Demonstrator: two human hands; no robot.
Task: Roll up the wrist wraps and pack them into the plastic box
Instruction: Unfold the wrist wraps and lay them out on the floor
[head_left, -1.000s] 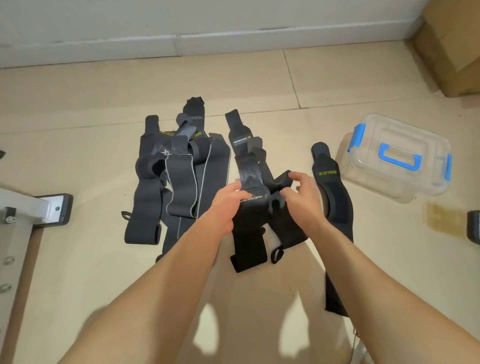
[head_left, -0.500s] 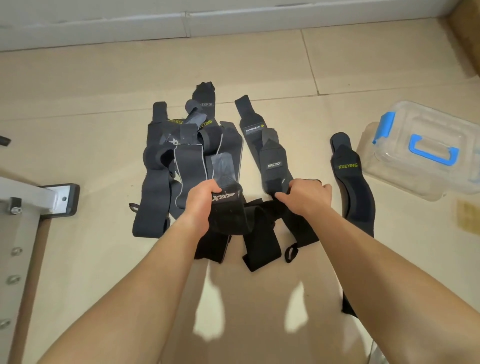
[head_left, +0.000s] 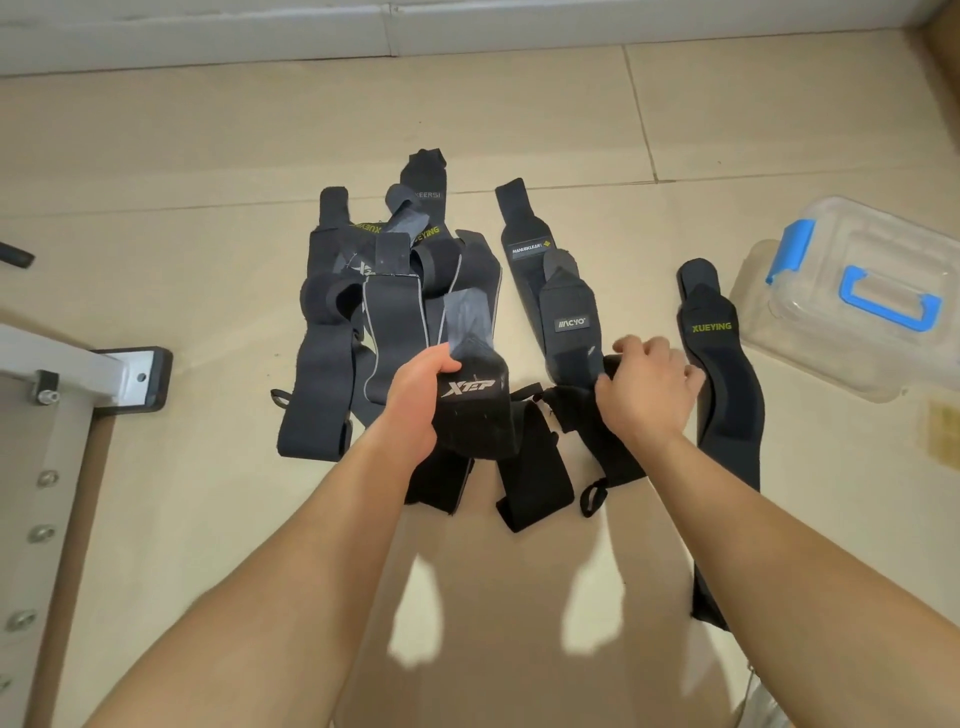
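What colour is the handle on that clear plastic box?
Bright blue handle, matching the side latch; the head view shows it.

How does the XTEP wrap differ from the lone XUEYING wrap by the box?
The XTEP wrap is gripped by the left hand and bunched; the XUEYING wrap lies stretched out on the floor. XTEP's lettering is white, XUEYING's yellow-green. Both are dark fabric, outside the plastic box.
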